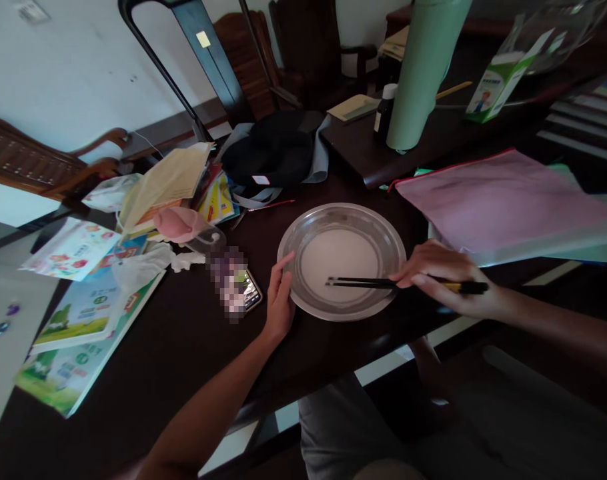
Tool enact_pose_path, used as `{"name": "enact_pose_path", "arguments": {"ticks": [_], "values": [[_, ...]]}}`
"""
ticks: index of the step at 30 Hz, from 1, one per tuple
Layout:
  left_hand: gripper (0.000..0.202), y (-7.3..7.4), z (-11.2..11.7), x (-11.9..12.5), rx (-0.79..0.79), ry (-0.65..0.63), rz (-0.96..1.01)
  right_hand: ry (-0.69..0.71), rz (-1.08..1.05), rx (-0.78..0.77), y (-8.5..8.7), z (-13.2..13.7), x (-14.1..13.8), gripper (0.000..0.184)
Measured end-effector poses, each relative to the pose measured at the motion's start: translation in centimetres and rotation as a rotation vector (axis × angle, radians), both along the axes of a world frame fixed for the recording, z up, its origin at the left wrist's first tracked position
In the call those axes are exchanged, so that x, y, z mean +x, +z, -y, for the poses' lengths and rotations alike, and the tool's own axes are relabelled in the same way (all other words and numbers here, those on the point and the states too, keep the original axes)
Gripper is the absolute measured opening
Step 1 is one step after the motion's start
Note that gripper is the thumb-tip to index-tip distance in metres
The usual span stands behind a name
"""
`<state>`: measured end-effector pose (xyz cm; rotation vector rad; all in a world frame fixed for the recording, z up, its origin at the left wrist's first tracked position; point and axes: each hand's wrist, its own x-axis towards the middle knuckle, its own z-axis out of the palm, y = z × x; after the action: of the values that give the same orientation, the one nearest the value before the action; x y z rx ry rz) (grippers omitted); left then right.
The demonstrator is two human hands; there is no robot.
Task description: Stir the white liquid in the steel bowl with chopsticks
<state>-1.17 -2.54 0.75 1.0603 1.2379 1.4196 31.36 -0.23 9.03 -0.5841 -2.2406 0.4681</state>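
A round metal basin [303,303] rests on the dark table in front of me. Its inside looks pale and whitish; whether that is cloudy liquid or bare metal I cannot tell. At its left side, my left hand [280,297] holds the rim, with the index finger and thumb along the edge. My right hand [436,277] is closed around a pair of black chopsticks [366,283] at the right rim. Their silver tips reach over the middle of the basin, close together, with nothing visible between them.
A phone [252,291], partly blurred out, lies left of the basin, near a pink-topped clear cup [176,225] and several books [78,320]. Behind are a black bag [273,150] and a tall green flask [423,73]. A pink zip pouch [503,200] lies to the right.
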Motion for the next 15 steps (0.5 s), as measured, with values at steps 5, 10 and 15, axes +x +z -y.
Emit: {"name": "enact_pose_path", "arguments": {"ticks": [5, 10, 15], "values": [[0.053, 0.1, 0.0, 0.1, -0.006, -0.01, 0.034, -0.086, 0.061, 0.024, -1.3, -0.8, -1.3, 0.012], [0.054, 0.3, 0.0, 0.2, -0.018, -0.008, 0.05, -0.216, 0.055, 0.033, -1.1, -1.2, -0.6, 0.013], [0.054, 0.4, 0.0, 0.2, -0.013, -0.011, 0.037, -0.258, -0.055, 0.038, -0.2, -0.6, 1.2, 0.025]]}}
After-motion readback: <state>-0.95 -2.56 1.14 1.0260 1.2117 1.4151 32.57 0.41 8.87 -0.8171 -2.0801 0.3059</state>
